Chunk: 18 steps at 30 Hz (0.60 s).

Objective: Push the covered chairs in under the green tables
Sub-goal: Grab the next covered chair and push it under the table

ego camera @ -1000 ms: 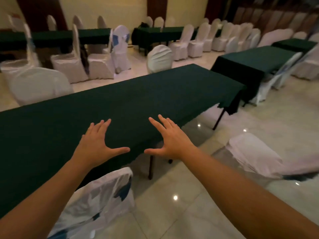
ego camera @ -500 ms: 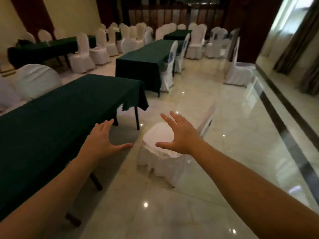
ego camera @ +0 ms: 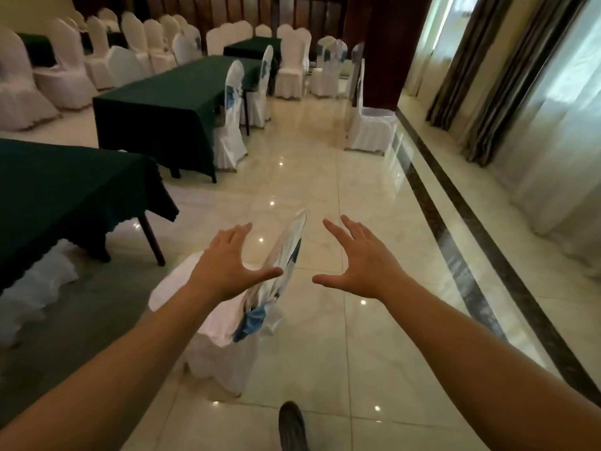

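Observation:
A white-covered chair [ego camera: 224, 323] with a blue sash stands on the tiles just below me, its back edge-on and its seat turned toward the near green table [ego camera: 65, 187] at the left. My left hand [ego camera: 227, 262] hovers open over the seat, just left of the chair back. My right hand [ego camera: 361, 262] hovers open to the right of the back. Neither hand touches the chair. Another covered chair [ego camera: 35, 284] sits tucked under the near table.
A second green table [ego camera: 162, 99] stands further off with covered chairs [ego camera: 231, 125] along its right side. One lone chair [ego camera: 367, 122] stands by a dark pillar. More chairs line the back. Curtains run down the right wall. My shoe [ego camera: 292, 428] shows at the bottom.
My view has swung right from the long green table to the aisle. The loose chair now lies directly between my open hands, which have come closer to its back.

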### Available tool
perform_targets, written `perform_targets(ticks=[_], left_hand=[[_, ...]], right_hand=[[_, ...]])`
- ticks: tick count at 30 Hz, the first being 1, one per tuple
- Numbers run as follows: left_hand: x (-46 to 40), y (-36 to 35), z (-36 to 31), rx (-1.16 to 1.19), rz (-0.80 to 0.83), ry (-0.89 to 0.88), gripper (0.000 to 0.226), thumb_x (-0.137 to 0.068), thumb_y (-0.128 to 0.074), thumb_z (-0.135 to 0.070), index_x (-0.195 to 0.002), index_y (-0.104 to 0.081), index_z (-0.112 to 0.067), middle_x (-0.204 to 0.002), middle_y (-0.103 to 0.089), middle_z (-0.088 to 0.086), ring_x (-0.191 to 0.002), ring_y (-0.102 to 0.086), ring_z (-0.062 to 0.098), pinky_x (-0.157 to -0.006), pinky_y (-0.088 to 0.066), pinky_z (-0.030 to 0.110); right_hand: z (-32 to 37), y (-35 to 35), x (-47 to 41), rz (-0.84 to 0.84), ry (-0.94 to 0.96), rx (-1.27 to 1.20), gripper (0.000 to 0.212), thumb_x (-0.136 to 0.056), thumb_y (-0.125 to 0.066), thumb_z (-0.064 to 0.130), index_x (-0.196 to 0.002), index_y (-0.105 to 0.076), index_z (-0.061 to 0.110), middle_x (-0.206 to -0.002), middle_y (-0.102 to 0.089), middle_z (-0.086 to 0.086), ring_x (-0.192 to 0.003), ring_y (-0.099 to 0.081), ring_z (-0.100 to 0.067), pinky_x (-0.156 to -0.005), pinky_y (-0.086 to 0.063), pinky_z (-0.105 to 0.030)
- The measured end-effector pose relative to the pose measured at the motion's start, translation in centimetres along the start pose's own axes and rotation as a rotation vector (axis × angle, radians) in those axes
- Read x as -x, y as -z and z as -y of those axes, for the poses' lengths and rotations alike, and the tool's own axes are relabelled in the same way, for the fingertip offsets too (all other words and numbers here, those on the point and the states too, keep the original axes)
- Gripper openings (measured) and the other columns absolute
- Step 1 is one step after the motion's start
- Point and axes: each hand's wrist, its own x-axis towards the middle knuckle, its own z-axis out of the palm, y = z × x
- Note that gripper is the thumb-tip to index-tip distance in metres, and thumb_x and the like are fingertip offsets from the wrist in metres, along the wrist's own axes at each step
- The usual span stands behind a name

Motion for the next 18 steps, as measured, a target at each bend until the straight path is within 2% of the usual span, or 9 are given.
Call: perform_targets(ticks=[5, 9, 15, 18], left_hand=[[-11.1, -5.3, -0.5, 0.033, -0.041, 0.056, 0.122, -0.052, -0.052, -0.099, -0.151, -0.017, -0.035, -0.156, -0.027, 0.001, -0.14, -0.027, 0.025, -0.107, -0.036, 0.055], [-17.5, -6.8, 0.2, 0.039, -0.051, 0.155, 0.121, -0.053, -0.052, -0.099, -0.151, -0.018, -0.036, -0.156, -0.027, 0.0, -0.139, -0.028, 0.023, -0.107, -0.037, 0.051], [-21.1, -6.7, 1.3, 0.016, -0.082, 0.332, 0.118, -0.054, -0.051, -0.099, -0.15, -0.019, -0.038, -0.157, -0.027, -0.005, -0.14, -0.027, 0.019, -0.108, -0.035, 0.046], [-21.7, -7.5, 1.4, 0.013, -0.082, 0.474, 0.115, -0.055, -0.051, -0.098, -0.15, -0.018, -0.041, -0.158, -0.026, -0.008, -0.141, -0.029, 0.02, -0.108, -0.037, 0.048]], right_hand=[[-6.7, -1.6, -11.0, 0.115, 0.099, 0.03, 0.118, -0.057, -0.047, 0.102, -0.151, 0.007, 0.058, -0.168, -0.011, 0.001, -0.15, -0.016, -0.031, -0.114, -0.025, -0.056], [-9.1, -2.2, -20.1, 0.207, 0.232, 0.015, 0.118, -0.059, -0.048, 0.101, -0.152, 0.007, 0.054, -0.168, -0.007, 0.0, -0.151, -0.011, -0.031, -0.118, -0.023, -0.057], [-9.7, -4.5, -30.1, 0.344, 0.462, -0.026, 0.118, -0.063, -0.056, 0.094, -0.154, 0.006, 0.052, -0.169, -0.002, 0.0, -0.152, -0.008, -0.029, -0.119, -0.021, -0.055], [-9.8, -6.5, -34.2, 0.436, 0.604, -0.056, 0.118, -0.063, -0.057, 0.094, -0.155, 0.004, 0.051, -0.169, -0.001, 0.002, -0.152, -0.007, -0.028, -0.119, -0.02, -0.057]])
